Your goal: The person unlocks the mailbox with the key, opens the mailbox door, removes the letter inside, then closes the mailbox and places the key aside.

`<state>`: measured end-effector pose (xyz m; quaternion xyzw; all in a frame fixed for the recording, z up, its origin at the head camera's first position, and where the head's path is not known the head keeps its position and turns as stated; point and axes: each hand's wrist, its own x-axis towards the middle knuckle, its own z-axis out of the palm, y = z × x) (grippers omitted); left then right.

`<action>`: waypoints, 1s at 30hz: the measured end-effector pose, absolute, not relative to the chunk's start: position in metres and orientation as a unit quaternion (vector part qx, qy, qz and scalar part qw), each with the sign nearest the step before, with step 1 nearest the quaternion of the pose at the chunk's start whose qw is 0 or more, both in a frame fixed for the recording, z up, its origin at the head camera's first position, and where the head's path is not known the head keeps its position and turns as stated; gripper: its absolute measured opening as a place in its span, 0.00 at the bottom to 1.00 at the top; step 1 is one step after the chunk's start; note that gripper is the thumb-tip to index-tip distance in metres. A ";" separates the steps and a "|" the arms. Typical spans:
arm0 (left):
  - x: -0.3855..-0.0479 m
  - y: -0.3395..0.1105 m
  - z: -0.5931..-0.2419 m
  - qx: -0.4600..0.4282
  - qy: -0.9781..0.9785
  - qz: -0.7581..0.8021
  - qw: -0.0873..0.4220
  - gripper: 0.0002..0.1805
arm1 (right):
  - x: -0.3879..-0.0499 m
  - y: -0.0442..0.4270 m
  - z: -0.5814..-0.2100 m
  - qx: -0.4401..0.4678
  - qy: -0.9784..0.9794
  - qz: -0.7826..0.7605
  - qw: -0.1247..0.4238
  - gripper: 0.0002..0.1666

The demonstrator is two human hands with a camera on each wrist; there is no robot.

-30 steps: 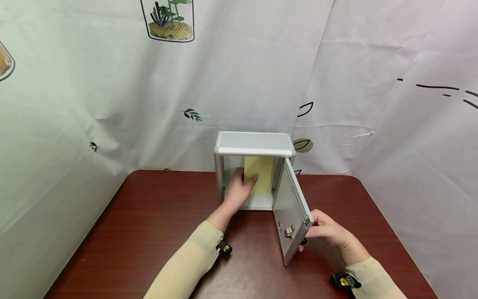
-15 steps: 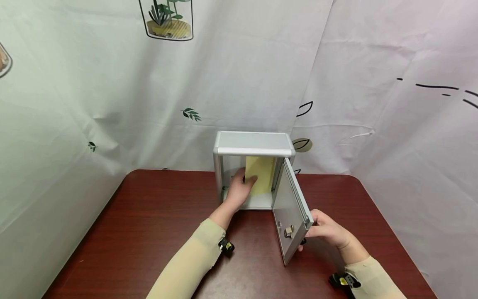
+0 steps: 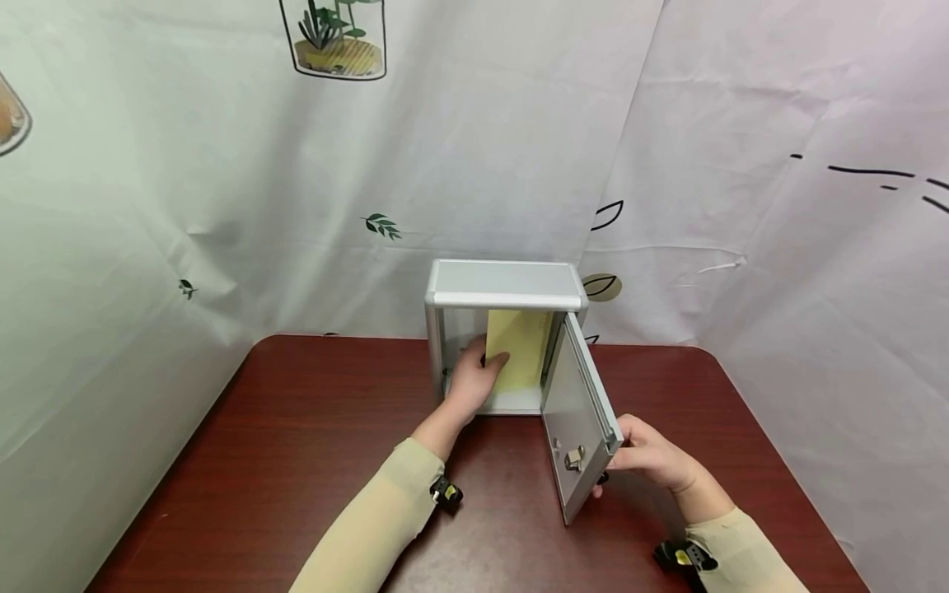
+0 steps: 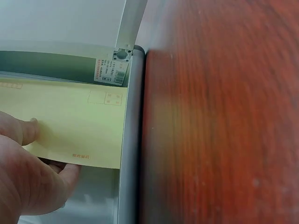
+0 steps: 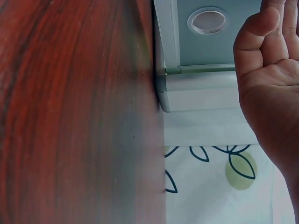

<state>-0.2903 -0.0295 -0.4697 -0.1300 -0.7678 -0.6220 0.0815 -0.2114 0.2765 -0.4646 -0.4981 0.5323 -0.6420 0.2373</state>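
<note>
A pale yellow envelope point(image 3: 522, 346) with printed postal boxes stands upright inside a silver-framed metal box point(image 3: 507, 284). My left hand point(image 3: 472, 380) reaches through the box's front opening and pinches the envelope's left edge, thumb on the near face. The left wrist view shows this hand point(image 4: 37, 172) with its fingers behind the envelope point(image 4: 79, 123). The box's door point(image 3: 582, 420) is swung out to the right, with a lock point(image 3: 574, 459) on its inner side. At the door's free edge, my right hand point(image 3: 656, 461) holds it from the outer side; some fingers are hidden behind it.
A reddish-brown wooden table point(image 3: 311, 461) with rounded corners carries the box near its back edge. White printed cloth point(image 3: 482, 148) hangs close behind and along both sides. A barcode label point(image 4: 110, 72) is stuck inside the box.
The envelope has shifted slightly to the right and nearer inside the box, still in my left hand. My right hand and the door stay in nearly the same place.
</note>
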 end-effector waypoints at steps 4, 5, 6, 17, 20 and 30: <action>-0.286 -0.033 -0.471 -0.122 -0.771 -0.620 0.078 0.22 | -0.211 0.277 -0.465 -0.498 0.532 -0.642 0.237 0.17; -0.284 -0.034 -0.470 -0.121 -0.772 -0.619 0.078 0.21 | -0.211 0.278 -0.465 -0.498 0.532 -0.643 0.237 0.18; -0.283 -0.035 -0.470 -0.120 -0.773 -0.618 0.079 0.20 | -0.211 0.278 -0.466 -0.497 0.533 -0.643 0.237 0.18; -0.265 -0.045 -0.464 -0.118 -0.767 -0.626 0.083 0.13 | -0.212 0.278 -0.466 -0.496 0.533 -0.644 0.236 0.18; -0.259 -0.049 -0.461 -0.116 -0.753 -0.644 0.071 0.13 | -0.212 0.277 -0.466 -0.496 0.533 -0.643 0.236 0.18; -0.244 -0.065 -0.457 -0.116 -0.730 -0.672 0.047 0.13 | -0.212 0.277 -0.465 -0.498 0.531 -0.643 0.237 0.18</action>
